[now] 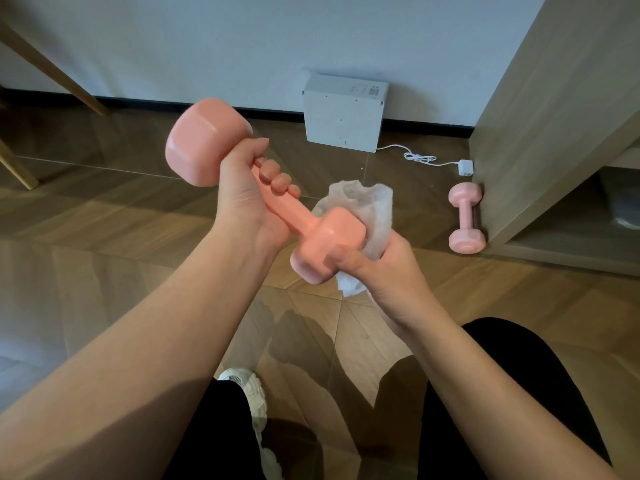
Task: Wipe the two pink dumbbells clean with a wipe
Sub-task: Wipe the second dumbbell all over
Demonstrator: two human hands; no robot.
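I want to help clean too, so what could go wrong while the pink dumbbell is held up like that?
It might slip. Only the left hand grips the handle of the raised dumbbell, while the right hand presses the wipe round its lower end. A drop could hit the floor or the white shoe nearby. Also, the other dumbbell lies on the floor near the white cable, so someone could trip.
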